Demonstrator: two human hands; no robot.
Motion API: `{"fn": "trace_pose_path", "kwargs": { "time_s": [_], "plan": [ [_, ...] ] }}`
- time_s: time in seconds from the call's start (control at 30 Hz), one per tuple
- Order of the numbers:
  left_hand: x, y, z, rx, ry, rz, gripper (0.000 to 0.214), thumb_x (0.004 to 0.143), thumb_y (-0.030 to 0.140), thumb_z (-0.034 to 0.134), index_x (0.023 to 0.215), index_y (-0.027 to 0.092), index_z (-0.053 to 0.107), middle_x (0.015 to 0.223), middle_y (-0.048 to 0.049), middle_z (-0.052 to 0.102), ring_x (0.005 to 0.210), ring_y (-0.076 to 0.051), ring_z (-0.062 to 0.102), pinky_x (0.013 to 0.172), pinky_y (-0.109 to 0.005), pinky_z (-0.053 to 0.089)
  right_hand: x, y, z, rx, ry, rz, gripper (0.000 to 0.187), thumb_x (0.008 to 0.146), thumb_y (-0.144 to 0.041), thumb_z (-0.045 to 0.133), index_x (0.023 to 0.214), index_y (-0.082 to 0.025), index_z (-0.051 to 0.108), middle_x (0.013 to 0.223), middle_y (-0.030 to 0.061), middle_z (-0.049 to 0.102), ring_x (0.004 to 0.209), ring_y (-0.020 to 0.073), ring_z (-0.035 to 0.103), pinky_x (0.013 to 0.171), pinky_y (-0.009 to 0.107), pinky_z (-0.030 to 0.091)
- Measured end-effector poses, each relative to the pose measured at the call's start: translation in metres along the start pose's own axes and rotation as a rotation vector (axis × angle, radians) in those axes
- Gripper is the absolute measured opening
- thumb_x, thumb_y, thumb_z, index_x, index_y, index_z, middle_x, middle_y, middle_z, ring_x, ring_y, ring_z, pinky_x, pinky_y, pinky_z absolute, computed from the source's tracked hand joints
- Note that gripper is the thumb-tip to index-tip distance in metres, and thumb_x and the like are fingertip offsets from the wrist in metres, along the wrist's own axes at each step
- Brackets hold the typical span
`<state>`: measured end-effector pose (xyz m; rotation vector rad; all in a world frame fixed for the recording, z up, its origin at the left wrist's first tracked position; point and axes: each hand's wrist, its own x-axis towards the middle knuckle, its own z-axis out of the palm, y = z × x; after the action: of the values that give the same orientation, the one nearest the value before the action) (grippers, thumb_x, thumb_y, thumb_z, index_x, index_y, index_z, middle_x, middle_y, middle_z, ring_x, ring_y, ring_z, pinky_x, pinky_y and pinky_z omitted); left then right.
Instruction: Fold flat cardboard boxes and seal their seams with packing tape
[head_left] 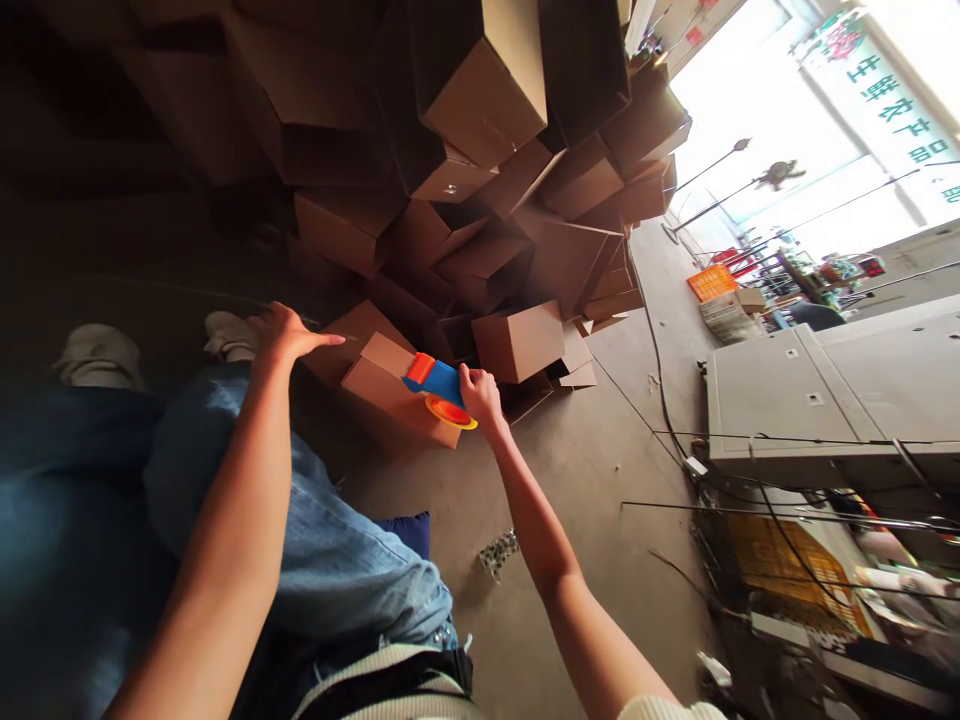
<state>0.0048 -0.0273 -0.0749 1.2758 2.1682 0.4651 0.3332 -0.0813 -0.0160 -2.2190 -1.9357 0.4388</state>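
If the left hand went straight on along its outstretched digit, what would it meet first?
The left hand would likely meet the carton beside the tape dispenser; depth is unclear, so it might pass just above.

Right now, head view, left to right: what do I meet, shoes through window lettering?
Leftmost shoe → left hand → blue tape dispenser → right hand → orange crate → green window lettering. Overlapping cartons left out.
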Motion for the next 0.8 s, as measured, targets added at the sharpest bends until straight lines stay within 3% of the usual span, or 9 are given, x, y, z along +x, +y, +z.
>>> {"fn": "trace_pose_path", "kwargs": {
  "time_s": [0.1,0.4,0.67,0.8],
  "plan": [
    [-0.001,0.003,0.008,0.048,-0.013,-0.013,0.131,0.056,0.063,0.087,0.148,-0.009,0.029,0.150,-0.0383,0.039,0.146,-0.047,0.034,0.117,-0.049,0.031,0.000,0.003,-0.001,0.003,-0.005,-0.012,0.053,0.104,-0.040,0.039,0.059,-0.019,0.057,0.062,0.0048,0.062,0.058,0.0149,0.050,0.056,0.029,0.023],
    [0.004,0.001,0.032,0.090,0.012,-0.014,0.130,0.058,0.070,0.080,0.146,-0.012,0.031,0.150,-0.0396,0.038,0.144,-0.050,0.035,0.116,-0.053,0.029,0.001,0.006,0.000,-0.005,0.002,-0.039,0.054,0.103,-0.041,0.036,0.056,-0.020,0.050,0.057,0.0020,0.055,0.055,0.0128,0.044,0.054,0.028,0.022],
    [0.003,0.000,0.030,0.083,-0.055,-0.009,0.129,0.057,0.067,0.084,0.149,-0.006,0.031,0.151,-0.0372,0.039,0.145,-0.051,0.032,0.117,-0.058,0.025,0.002,0.003,-0.002,-0.029,-0.021,-0.029,0.054,0.104,-0.043,0.038,0.063,-0.016,0.063,0.062,0.0034,0.061,0.057,0.0121,0.046,0.055,0.026,0.024],
    [0.003,0.000,0.032,0.077,-0.024,-0.033,0.129,0.055,0.068,0.084,0.147,-0.008,0.034,0.146,-0.0386,0.042,0.143,-0.052,0.034,0.117,-0.059,0.025,0.001,-0.003,-0.002,-0.046,-0.034,-0.020,0.053,0.104,-0.045,0.040,0.070,-0.015,0.069,0.065,0.0046,0.064,0.058,0.0124,0.048,0.055,0.026,0.023]
  ]
}}
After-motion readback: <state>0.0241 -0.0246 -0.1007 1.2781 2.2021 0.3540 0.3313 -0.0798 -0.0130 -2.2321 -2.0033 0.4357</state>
